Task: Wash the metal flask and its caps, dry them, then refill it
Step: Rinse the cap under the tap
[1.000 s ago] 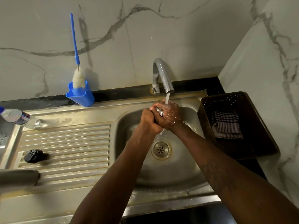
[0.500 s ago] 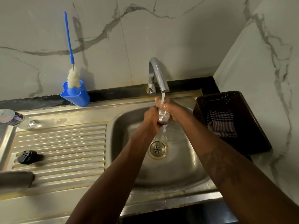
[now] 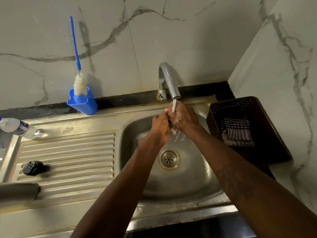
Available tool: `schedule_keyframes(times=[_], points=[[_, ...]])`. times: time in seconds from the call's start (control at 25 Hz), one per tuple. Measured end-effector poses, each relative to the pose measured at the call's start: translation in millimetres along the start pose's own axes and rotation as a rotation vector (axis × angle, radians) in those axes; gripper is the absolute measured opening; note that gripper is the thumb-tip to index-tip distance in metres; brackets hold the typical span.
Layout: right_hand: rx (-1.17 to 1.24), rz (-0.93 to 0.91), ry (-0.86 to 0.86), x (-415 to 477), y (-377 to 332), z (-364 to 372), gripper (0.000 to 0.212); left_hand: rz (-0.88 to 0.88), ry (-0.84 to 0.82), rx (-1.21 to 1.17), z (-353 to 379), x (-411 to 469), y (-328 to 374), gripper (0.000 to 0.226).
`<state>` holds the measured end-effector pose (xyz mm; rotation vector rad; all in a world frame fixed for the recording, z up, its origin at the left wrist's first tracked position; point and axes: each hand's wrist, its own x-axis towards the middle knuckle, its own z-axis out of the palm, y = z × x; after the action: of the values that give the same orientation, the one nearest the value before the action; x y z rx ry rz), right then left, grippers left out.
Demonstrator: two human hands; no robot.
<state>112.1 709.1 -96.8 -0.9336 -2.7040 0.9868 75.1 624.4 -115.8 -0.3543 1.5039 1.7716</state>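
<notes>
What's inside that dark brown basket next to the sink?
A crumpled checked cloth lies in the basket. Anything beneath the cloth is covered, so I can't tell.

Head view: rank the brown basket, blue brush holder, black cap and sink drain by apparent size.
Largest: brown basket.
Next: blue brush holder.
sink drain and black cap look alike; not ranked.

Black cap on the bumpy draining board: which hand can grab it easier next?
Probably left. The black cap lies left of the basin, nearer the left hand; the right hand would have to cross over.
</notes>
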Motion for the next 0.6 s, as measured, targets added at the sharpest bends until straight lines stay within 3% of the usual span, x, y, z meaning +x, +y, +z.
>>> schedule_keyframes(times=[0.12, 0.2, 0.28, 0.44, 0.6], points=[[0.143, 0.386, -0.248, 14.5, -18.7, -5.8, 0.033, 0.057, 0.019, 0.031, -2.7, 3.2, 0.1, 0.045], [0.285, 0.602, -0.485, 20.7, -25.0, -11.8, 0.057, 0.094, 0.012, 0.064, -0.1, -2.2, 6.9, 0.043], [0.494, 0.740, -0.570, 21.7, -17.9, -15.7, 0.073, 0.075, 0.033, 0.106, 2.7, -4.3, 9.7, 0.032], [0.799, 0.771, -0.290, 11.2, -16.2, 11.7, 0.053, 0.051, 0.108, -0.034, 6.4, 1.6, 13.8, 0.026], [0.776, 0.596, 0.025, 2.2, -18.1, 46.3, 0.057, -0.026, 0.026, -0.009, 13.5, 0.2, 7.8, 0.041]])
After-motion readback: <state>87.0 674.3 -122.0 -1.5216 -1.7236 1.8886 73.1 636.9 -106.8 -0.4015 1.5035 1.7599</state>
